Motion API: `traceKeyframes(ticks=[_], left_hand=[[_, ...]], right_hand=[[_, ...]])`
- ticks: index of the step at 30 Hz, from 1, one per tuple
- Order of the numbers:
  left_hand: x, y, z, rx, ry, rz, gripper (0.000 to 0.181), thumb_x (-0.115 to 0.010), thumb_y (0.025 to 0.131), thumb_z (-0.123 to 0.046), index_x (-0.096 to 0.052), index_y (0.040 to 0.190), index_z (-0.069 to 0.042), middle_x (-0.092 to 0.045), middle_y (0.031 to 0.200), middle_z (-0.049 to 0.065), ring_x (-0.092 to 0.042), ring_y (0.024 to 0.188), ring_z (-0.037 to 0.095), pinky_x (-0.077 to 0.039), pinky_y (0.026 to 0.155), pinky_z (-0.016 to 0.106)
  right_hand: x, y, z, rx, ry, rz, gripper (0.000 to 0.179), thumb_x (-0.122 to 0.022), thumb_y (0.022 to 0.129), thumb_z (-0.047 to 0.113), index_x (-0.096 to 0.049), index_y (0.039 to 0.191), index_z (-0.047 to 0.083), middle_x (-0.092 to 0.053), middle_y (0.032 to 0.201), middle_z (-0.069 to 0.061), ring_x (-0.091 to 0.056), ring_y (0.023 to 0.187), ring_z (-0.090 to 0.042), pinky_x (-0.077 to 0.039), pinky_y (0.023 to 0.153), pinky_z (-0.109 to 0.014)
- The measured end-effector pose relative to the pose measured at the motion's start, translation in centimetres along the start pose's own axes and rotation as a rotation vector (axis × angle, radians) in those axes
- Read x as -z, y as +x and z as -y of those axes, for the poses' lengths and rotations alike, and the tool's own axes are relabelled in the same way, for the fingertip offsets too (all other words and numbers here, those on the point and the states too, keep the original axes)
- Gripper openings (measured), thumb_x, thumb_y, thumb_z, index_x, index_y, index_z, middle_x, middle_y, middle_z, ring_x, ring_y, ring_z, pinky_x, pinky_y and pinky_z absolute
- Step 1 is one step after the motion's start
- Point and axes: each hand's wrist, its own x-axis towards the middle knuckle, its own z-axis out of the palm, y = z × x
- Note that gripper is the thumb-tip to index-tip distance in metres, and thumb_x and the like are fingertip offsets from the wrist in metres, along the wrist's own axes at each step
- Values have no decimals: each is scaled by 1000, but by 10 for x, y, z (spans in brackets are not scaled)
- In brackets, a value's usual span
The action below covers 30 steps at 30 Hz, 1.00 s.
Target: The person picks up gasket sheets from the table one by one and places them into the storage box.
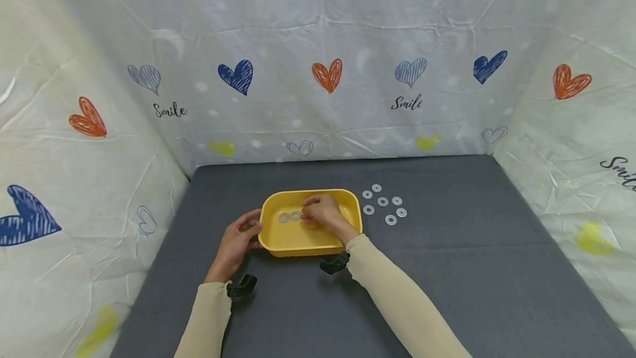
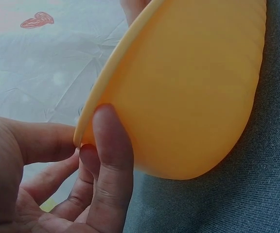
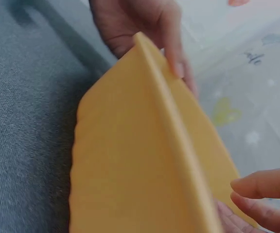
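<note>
A yellow rectangular tray [image 1: 313, 251] stands on the dark cloth. At its left end my left hand [image 1: 236, 245] grips the rim, and the left wrist view shows fingers [image 2: 112, 150] against the outer wall. My right hand [image 1: 325, 214] reaches over the near side into the tray, fingers low over the bottom. Two flat grey washers, a left one [image 1: 284, 217] and a right one [image 1: 295, 216], lie side by side in the tray, the right one close to those fingertips. Whether the right fingers hold a washer is hidden by the hand and tray wall.
Several more washers [image 1: 382, 201] lie loose on the cloth just right of the tray. The dark table cloth [image 1: 447, 269] reaches back to a white curtain [image 1: 358, 115] printed with hearts. Each wrist wears a black strap [image 1: 242, 286].
</note>
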Motion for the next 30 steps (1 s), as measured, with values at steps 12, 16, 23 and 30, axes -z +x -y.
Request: traceKeyframes(ticks=[12,16,23,30], left_hand=[[0,0,0,-2,-12,-1,46,-58,100,-19,-48,144,-21,-55,125,16,-63,90,23,-58,70,31],[0,0,-1,0,-5,-1,47,-58,100,-19,-47,145,-20,-54,126,17,-63,90,23,-58,71,31],[1,-1,-2,10,-6,-11,47,-57,100,-19,-46,146,-21,-52,126,16,-61,86,18,-58,70,29],[-2,0,-3,14,-3,-5,48,-58,100,-21,-45,146,-22,-52,128,16,-61,87,19,-58,71,29]], right_hand=[[29,-28,3,174,11,87,19,-64,92,5,-66,110,-2,-66,113,-25,-72,96,-34,-60,80,-40],[40,-38,4,194,41,96,20,-64,92,2,-65,111,-4,-63,117,-31,-72,94,-32,-59,82,-42],[59,-47,6,218,67,109,22,-66,90,3,-66,112,-4,-68,109,-23,-73,90,-25,-59,82,-43],[86,-51,0,271,34,76,21,-66,90,1,-66,111,-3,-65,112,-26,-73,88,-23,-60,80,-40]])
